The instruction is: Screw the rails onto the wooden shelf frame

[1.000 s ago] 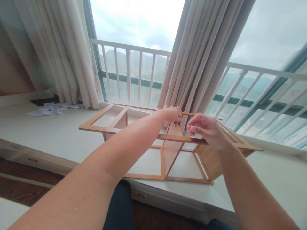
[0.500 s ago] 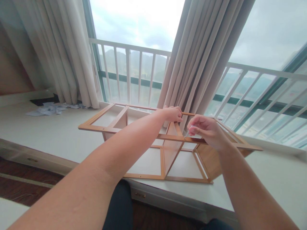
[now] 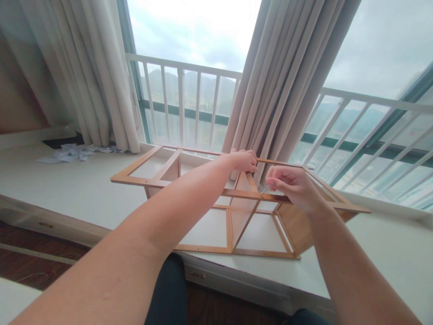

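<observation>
As the head view looks down over the white ledge [image 3: 84,189], I can see the wooden frame [image 3: 243,194] resting along it, right beneath the person's arms; the left forearm crosses above its near upper rail, and the left hand [image 3: 245,161] reaches to its far side, fingers curled down beside the middle crosspiece [image 3: 252,182]; the hand's own back hides the grip, so I cannot tell whether it is clamped there or merely resting. The right hand [image 3: 287,180], just beside it but not touching it, has thumb and fingers pinched on a thin metal rod [image 3: 265,190], which slants down to the near upper rail where the crosspiece meets it; the right wrist hangs over that same rail, with a wooden panel [image 3: 295,223] of the frame below it. Well apart, at the ledge's left end, lie scraps of paper [image 3: 69,154]; beyond the hands hangs a pale curtain [image 3: 275,85] before a white railing [image 3: 181,101].
</observation>
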The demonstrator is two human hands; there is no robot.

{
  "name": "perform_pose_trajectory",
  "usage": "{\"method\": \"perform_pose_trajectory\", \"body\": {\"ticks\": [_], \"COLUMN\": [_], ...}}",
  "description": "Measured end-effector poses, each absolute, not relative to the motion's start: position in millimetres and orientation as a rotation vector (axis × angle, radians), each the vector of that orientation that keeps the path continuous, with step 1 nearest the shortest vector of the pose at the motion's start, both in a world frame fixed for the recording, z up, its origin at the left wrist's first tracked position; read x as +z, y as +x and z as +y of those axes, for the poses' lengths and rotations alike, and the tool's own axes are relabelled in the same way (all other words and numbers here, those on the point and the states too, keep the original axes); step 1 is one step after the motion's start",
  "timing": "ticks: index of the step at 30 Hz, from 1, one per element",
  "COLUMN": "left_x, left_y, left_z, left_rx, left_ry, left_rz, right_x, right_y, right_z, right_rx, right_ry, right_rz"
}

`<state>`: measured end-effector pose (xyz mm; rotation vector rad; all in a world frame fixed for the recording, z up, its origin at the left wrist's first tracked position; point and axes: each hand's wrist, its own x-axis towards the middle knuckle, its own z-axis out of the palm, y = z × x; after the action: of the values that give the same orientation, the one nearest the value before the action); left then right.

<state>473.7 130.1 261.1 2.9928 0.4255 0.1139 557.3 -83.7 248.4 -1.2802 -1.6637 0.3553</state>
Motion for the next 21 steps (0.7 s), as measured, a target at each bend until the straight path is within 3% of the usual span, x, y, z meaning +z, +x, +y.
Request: {"method": "perform_pose_trajectory", "body": {"ticks": [21], "left_x": [261.5], "left_y": [473.2], "left_z": [130.4], "left_rx": [0.121], "left_ry": [3.004], "left_rz": [0.416], "right_x": [249.0], "right_y": [554.8], "right_z": [-84.4], "right_rx": [0.361], "right_ry": [-1.284], "right_rz": [-1.619]}}
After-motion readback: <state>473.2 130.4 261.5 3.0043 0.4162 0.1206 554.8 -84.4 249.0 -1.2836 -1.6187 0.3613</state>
